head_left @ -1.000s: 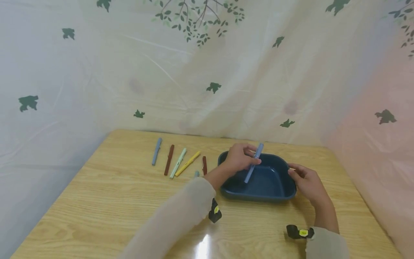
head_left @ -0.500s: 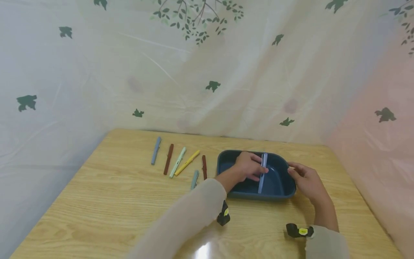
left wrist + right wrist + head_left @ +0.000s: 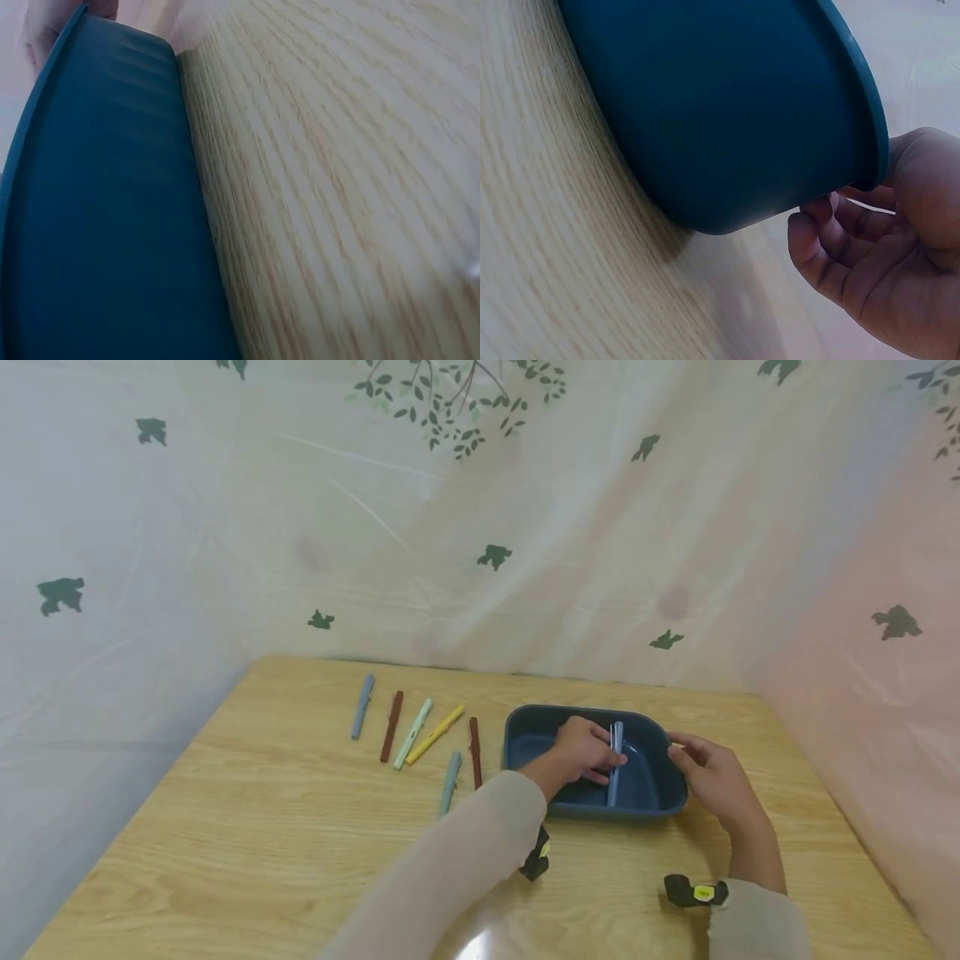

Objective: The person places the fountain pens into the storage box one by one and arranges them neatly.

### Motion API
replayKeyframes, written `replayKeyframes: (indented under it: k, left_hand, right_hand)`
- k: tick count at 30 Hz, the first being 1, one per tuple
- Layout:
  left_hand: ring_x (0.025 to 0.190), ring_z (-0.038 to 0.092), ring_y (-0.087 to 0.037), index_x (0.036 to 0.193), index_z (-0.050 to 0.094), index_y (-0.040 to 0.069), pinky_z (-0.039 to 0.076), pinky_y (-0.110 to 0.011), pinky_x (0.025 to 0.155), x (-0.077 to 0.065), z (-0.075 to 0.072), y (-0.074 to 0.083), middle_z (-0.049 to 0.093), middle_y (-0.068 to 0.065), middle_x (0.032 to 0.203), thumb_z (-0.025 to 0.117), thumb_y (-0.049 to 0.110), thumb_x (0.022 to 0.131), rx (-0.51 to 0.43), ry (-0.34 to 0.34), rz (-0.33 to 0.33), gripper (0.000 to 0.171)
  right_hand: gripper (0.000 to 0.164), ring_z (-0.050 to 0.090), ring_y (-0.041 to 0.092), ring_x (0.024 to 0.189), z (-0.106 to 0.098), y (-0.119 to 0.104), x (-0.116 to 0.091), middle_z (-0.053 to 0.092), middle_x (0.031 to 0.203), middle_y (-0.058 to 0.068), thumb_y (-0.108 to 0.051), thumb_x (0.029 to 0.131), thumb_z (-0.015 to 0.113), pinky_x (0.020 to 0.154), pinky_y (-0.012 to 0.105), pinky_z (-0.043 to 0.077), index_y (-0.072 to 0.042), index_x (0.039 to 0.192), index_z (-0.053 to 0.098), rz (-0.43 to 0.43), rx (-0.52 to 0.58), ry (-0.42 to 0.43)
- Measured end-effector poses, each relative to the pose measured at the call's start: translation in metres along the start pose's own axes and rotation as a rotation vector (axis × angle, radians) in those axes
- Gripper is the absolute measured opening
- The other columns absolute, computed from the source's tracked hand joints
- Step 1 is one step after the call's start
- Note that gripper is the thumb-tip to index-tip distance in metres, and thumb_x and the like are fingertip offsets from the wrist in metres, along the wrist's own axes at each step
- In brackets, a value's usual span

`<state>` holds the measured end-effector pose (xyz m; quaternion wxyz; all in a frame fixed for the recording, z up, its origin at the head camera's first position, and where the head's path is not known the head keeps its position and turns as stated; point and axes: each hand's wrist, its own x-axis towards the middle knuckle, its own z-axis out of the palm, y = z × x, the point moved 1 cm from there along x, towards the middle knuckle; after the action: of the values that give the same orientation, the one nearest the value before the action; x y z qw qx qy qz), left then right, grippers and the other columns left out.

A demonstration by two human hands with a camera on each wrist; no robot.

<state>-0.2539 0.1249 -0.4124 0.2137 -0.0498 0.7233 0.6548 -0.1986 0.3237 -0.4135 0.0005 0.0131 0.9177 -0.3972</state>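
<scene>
A dark blue rectangular tub point(image 3: 600, 813) sits on the table. My left hand point(image 3: 579, 748) reaches down inside it, thumb and fingers on a blue pen point(image 3: 613, 788) that lies low across the tub from back to front. My right hand point(image 3: 714, 783) holds the tub's right end. In the right wrist view, the thumb of that hand point(image 3: 907, 259) is at the rim and the curled fingers are under it, against the outer wall point(image 3: 720, 112). Only the tub's outer side point(image 3: 112, 195) fills the left wrist view; the left hand is out of sight there.
Left of the tub lie several pens: a blue pen point(image 3: 362, 707), a dark red pen point(image 3: 392, 727), a mint pen point(image 3: 412, 734), a yellow pen point(image 3: 435, 736), another dark red pen point(image 3: 476, 752) and a teal pen point(image 3: 450, 782). A patterned curtain point(image 3: 405, 552) hangs behind the table.
My left hand has moved right and down into the tub with the blue pen, which has turned from slanted to nearly front-to-back. The right hand stays at the tub's end.
</scene>
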Motion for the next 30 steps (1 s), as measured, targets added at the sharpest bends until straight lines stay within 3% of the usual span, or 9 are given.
replayKeyframes:
  k: [8,15,20,26,30]
  left_hand:
    - [0.068,0.073,-0.027,0.087,0.066,0.000,0.064,-0.042,0.061,-0.001,0.017,-0.001,0.067,-0.012,0.067,0.084,-0.014,0.075,0.020,0.049,-0.030,0.026]
    - [0.069,0.075,-0.029,0.080,0.063,0.001,0.063,-0.038,0.058,-0.005,0.022,0.000,0.066,-0.011,0.067,0.084,-0.014,0.075,0.014,0.069,-0.055,0.026]
    - [0.071,0.076,-0.031,0.075,0.063,-0.001,0.063,-0.038,0.061,-0.006,0.022,0.003,0.065,-0.011,0.067,0.084,-0.015,0.075,0.031,0.072,-0.058,0.025]
    - [0.069,0.076,-0.032,0.082,0.067,-0.003,0.063,-0.036,0.061,-0.003,0.023,0.003,0.066,-0.013,0.065,0.082,-0.017,0.075,0.053,0.082,-0.080,0.021]
    - [0.069,0.076,-0.032,0.082,0.067,-0.002,0.063,-0.035,0.062,-0.001,0.024,0.003,0.066,-0.012,0.065,0.082,-0.017,0.075,0.066,0.085,-0.089,0.022]
  right_hand:
    - [0.053,0.057,0.039,0.116,-0.001,0.002,-0.001,0.060,0.131,0.029,-0.038,0.110,0.044,0.089,0.043,0.052,-0.002,0.148,0.050,0.016,0.001,-0.009]
    - [0.054,0.054,0.045,0.122,0.001,0.002,0.000,0.058,0.135,0.031,-0.039,0.110,0.044,0.097,0.058,0.050,-0.002,0.149,0.049,0.019,0.020,-0.017]
    - [0.054,0.056,0.043,0.120,0.000,0.001,0.001,0.059,0.133,0.030,-0.039,0.110,0.045,0.094,0.054,0.051,-0.002,0.149,0.050,0.012,0.012,-0.014]
    - [0.052,0.057,0.042,0.118,0.000,0.001,0.001,0.061,0.131,0.030,-0.036,0.110,0.046,0.090,0.047,0.052,-0.001,0.148,0.051,-0.009,0.006,-0.005]
    - [0.052,0.057,0.043,0.119,0.000,0.000,0.001,0.060,0.132,0.030,-0.036,0.110,0.046,0.091,0.049,0.052,-0.001,0.148,0.050,-0.002,0.006,-0.008]
